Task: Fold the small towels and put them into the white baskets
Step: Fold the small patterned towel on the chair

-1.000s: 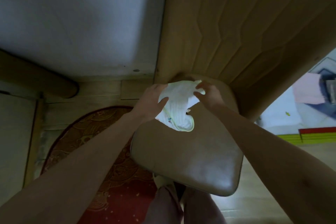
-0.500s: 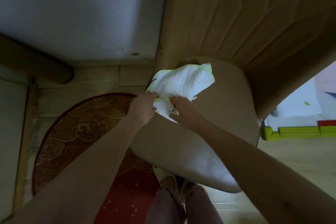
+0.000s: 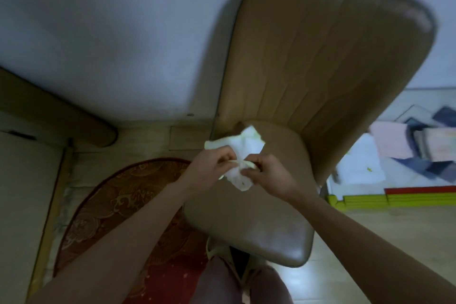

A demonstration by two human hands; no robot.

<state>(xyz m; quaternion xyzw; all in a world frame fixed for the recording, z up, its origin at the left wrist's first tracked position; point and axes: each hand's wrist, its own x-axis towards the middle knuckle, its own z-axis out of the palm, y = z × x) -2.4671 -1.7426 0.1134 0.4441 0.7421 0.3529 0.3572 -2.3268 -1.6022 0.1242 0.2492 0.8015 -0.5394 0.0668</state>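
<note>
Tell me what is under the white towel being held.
Under the white towel, gripped by the left hand and right hand, is the tan chair seat. The patch of seat directly beneath is covered.

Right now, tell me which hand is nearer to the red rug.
Left. The left hand pinches the towel just above the edge of the red rug; the right hand grips the towel's other side, over the chair seat, farther from the rug.

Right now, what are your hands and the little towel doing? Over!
Left hand and right hand both pinching the small white towel, bunched above the chair seat. No white basket in view. Nothing in the way.
</note>
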